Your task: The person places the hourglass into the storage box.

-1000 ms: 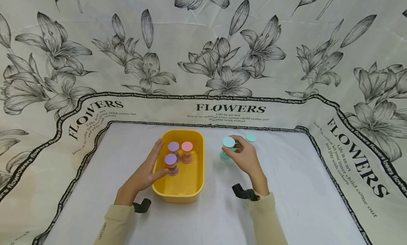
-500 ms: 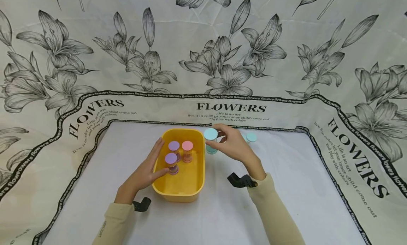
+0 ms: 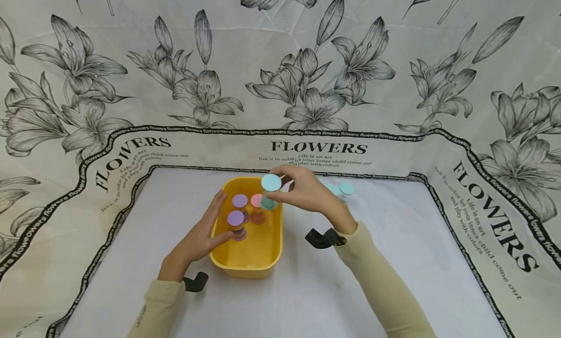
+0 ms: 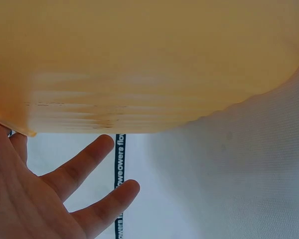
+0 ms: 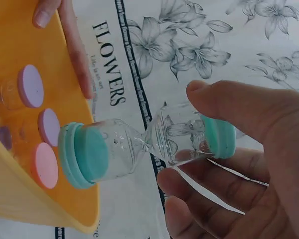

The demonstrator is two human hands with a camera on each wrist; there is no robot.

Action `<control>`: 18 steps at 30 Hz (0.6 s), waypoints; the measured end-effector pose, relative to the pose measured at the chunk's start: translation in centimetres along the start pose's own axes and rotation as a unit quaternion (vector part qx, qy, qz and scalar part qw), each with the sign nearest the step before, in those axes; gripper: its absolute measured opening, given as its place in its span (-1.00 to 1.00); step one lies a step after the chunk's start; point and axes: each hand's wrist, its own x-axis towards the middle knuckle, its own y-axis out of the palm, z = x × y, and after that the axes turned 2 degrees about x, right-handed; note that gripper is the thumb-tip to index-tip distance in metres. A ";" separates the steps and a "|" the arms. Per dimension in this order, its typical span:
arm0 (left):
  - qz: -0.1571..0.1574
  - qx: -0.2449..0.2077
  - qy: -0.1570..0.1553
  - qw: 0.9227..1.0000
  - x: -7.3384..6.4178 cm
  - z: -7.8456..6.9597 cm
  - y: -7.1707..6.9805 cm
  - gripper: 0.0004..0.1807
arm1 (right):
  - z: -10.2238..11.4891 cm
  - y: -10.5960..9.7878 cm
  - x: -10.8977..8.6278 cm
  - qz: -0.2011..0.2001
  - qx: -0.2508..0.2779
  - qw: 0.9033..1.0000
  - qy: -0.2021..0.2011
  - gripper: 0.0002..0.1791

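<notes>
My right hand (image 3: 302, 189) pinches a sand timer (image 3: 269, 200) with teal caps, thumb on one side and fingers on the other. It hangs upright over the yellow tub's (image 3: 246, 257) right side; in the right wrist view its teal sand (image 5: 94, 153) fills the lower bulb. Inside the tub stand two purple-capped sand timers (image 3: 235, 218) and a pink-capped one (image 3: 256, 200), partly hidden by the teal timer. My left hand (image 3: 199, 238) holds the tub's left wall, thumb inside the rim, fingers outside. Two fingers (image 4: 102, 206) stretch out free in the left wrist view.
Right of the tub, another teal-capped timer (image 3: 346, 189) stands near the back of the white table (image 3: 394, 260). More teal shows beside it, mostly hidden behind the right hand. Flower-printed cloth (image 3: 307, 109) rises behind and at both sides.
My right hand has lifted the teal sand timer from the table and carried it left over the tub's right rim. The left hand and tub have stayed put.
</notes>
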 end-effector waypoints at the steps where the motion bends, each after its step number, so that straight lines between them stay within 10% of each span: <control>1: 0.000 -0.001 0.001 1.000 0.0 0.0 0.0 0.07 | 0.1 0.1 0.3 0.015 0.003 1.000 -0.004 -0.49; 18: 0.000 0.000 0.000 1.000 0.0 0.1 0.0 0.06 | -1.1 3.7 4.9 0.280 -0.067 0.957 -0.028 -0.60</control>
